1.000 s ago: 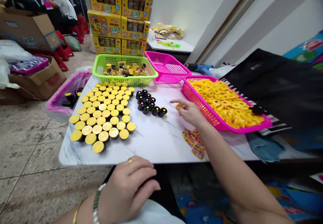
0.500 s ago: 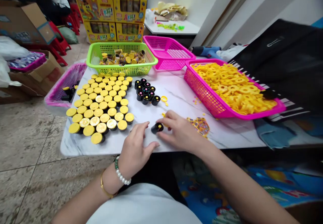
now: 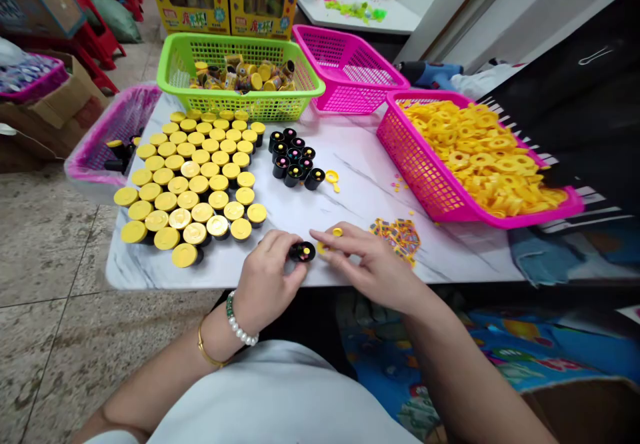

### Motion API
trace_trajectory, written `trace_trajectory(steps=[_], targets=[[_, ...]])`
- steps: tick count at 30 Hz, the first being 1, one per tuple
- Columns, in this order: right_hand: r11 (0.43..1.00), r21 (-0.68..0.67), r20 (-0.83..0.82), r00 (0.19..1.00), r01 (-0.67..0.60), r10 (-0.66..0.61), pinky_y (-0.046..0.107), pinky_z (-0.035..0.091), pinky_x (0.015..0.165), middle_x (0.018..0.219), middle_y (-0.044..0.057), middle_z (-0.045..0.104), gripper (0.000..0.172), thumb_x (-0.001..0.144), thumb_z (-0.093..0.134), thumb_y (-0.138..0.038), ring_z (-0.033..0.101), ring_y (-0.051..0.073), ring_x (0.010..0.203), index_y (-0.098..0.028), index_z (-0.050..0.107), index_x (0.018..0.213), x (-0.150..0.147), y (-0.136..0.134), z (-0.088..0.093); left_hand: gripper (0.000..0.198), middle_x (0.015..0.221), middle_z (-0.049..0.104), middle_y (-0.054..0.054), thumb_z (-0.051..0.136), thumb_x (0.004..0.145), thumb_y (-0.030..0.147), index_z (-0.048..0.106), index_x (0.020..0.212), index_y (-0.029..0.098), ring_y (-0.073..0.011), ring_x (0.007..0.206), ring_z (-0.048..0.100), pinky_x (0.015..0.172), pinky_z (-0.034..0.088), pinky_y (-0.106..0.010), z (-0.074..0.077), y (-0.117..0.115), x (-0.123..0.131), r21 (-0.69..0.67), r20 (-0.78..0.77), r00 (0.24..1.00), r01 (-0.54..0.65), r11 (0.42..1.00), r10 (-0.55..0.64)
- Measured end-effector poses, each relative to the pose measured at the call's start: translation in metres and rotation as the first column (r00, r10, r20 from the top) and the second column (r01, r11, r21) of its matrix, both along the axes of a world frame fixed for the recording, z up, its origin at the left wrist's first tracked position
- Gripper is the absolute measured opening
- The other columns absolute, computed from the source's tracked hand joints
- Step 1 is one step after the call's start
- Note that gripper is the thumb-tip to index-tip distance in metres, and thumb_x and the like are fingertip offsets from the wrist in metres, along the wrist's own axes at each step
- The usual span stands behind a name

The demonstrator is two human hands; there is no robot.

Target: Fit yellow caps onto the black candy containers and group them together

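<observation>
My left hand (image 3: 270, 277) has thumb and fingers closed around a small black cup (image 3: 294, 253), tilted so its mouth faces right; little yellow and pink bits show inside. Just right of it, my right hand (image 3: 367, 257) pinches a yellow plastic ring piece (image 3: 337, 232); its small round tab shows between the fingers and the rest is mostly hidden. A similar yellow ring piece (image 3: 332, 177) lies beyond, beside a cluster of open black cups (image 3: 293, 175). Several yellow-capped black cups (image 3: 188, 200) stand in rows to the left.
A pink basket (image 3: 425, 194) heaped with yellow rings stands at right, near a pile of printed stickers (image 3: 397, 239). Behind are a green basket (image 3: 240, 105) of small capped cups and another pink basket (image 3: 350, 101). A plastic-lined pink bin (image 3: 90, 171) adjoins the table's left edge.
The black cup has passed from my right hand to my left, which has closed on it. My right hand now pinches the yellow ring piece. The view has tipped downward.
</observation>
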State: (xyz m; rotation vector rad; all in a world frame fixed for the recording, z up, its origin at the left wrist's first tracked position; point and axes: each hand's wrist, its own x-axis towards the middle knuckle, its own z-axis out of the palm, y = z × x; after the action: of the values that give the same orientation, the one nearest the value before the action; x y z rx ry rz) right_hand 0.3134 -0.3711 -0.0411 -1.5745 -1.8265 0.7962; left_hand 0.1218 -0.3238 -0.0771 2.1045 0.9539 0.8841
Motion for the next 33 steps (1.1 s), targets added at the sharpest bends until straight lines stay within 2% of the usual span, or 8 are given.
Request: trace_trajectory(steps=[4, 10, 14, 17, 20, 24, 27, 33], targets=[[0.952, -0.19, -0.289, 0.913, 0.241, -0.289, 0.032, 0.053, 0.07, 0.086, 0.002, 0.067, 0.038, 0.085, 0.068, -0.036, 0.061, 0.015, 0.073, -0.025, 0.068, 0.122, 0.0, -0.002, -0.006, 0.02, 0.095, 0.065, -0.005, 0.063, 0.081, 0.011, 0.06, 0.099, 0.019, -0.018, 0.087, 0.063, 0.08, 0.054, -0.03, -0.002, 0.0, -0.001, -0.024, -0.02, 1.0, -0.015, 1.0, 0.015], [0.891, -0.386, -0.581, 0.687, 0.241, -0.437, 0.032, 0.059, 0.064, 0.089, -0.001, 0.063, 0.07, 0.067, 0.084, -0.034, 0.065, 0.013, 0.066, -0.026, 0.053, 0.129, -0.006, 0.005, -0.024, 0.03, 0.102, 0.065, -0.007, 0.062, 0.085, 0.014, 0.06, 0.115, 0.017, -0.019, 0.092, 0.063, 0.081, 0.053, -0.031, -0.006, 0.0, -0.001, -0.009, -0.017, 1.0, 0.017, 1.0, -0.017], [0.899, -0.323, -0.479, 0.768, 0.296, -0.425, 0.033, 0.058, 0.066, 0.083, 0.002, 0.065, 0.037, 0.072, 0.081, -0.034, 0.065, 0.015, 0.066, -0.021, 0.065, 0.103, -0.013, -0.002, -0.012, 0.02, 0.093, 0.064, -0.005, 0.065, 0.083, 0.015, 0.064, 0.102, 0.017, -0.0184, 0.087, 0.062, 0.076, 0.053, -0.029, -0.005, 0.0, -0.003, -0.025, 0.001, 1.0, 0.014, 1.0, -0.014], [0.94, -0.056, -0.251, 0.907, 0.335, -0.338, 0.037, 0.056, 0.074, 0.087, 0.004, 0.069, 0.018, 0.081, 0.074, -0.029, 0.064, 0.019, 0.078, -0.025, 0.07, 0.097, -0.026, -0.007, 0.0, 0.02, 0.09, 0.062, -0.005, 0.067, 0.082, 0.017, 0.066, 0.103, 0.016, -0.0178, 0.083, 0.061, 0.073, 0.052, -0.029, -0.007, 0.0, -0.004, -0.033, 0.005, 1.0, 0.009, 0.999, -0.009], [0.95, 0.106, -0.08, 0.955, 0.294, -0.286, 0.038, 0.052, 0.079, 0.091, 0.004, 0.069, 0.019, 0.082, 0.071, -0.026, 0.061, 0.021, 0.085, -0.027, 0.072, 0.101, -0.036, -0.001, -0.001, 0.019, 0.089, 0.061, -0.005, 0.065, 0.085, 0.019, 0.066, 0.104, 0.016, -0.0174, 0.082, 0.06, 0.073, 0.052, -0.029, -0.009, 0.0, -0.003, -0.027, 0.0, 1.0, 0.014, 1.0, -0.014], [0.932, -0.14, -0.238, 0.902, 0.336, -0.361, 0.03, 0.05, 0.067, 0.087, 0.003, 0.066, 0.04, 0.074, 0.078, -0.035, 0.059, 0.016, 0.072, -0.022, 0.067, 0.111, -0.034, 0.011, -0.013, 0.015, 0.092, 0.061, -0.004, 0.063, 0.086, 0.018, 0.065, 0.101, 0.018, -0.0175, 0.085, 0.06, 0.076, 0.052, -0.03, -0.009, -0.001, -0.002, -0.03, -0.026, 1.0, 0.011, 0.999, -0.012], [0.89, -0.337, -0.379, 0.821, 0.308, -0.428, 0.027, 0.05, 0.061, 0.074, 0.002, 0.067, 0.03, 0.073, 0.077, -0.042, 0.06, 0.014, 0.065, -0.019, 0.07, 0.09, -0.03, 0.011, -0.017, 0.017, 0.092, 0.061, -0.004, 0.065, 0.084, 0.017, 0.065, 0.101, 0.018, -0.0183, 0.086, 0.061, 0.076, 0.052, -0.03, -0.009, -0.002, -0.002, -0.031, -0.037, 0.999, 0.011, 0.999, -0.012], [0.844, -0.419, -0.48, 0.706, 0.337, -0.52, 0.017, 0.041, 0.047, 0.065, -0.002, 0.065, 0.025, 0.069, 0.083, -0.035, 0.051, 0.006, 0.05, -0.018, 0.065, 0.074, -0.032, 0.009, -0.019, 0.015, 0.091, 0.061, -0.005, 0.066, 0.084, 0.017, 0.066, 0.099, 0.016, -0.0195, 0.084, 0.061, 0.076, 0.052, -0.032, -0.008, -0.001, -0.002, -0.041, -0.057, 0.998, 0.023, 0.999, -0.025]])
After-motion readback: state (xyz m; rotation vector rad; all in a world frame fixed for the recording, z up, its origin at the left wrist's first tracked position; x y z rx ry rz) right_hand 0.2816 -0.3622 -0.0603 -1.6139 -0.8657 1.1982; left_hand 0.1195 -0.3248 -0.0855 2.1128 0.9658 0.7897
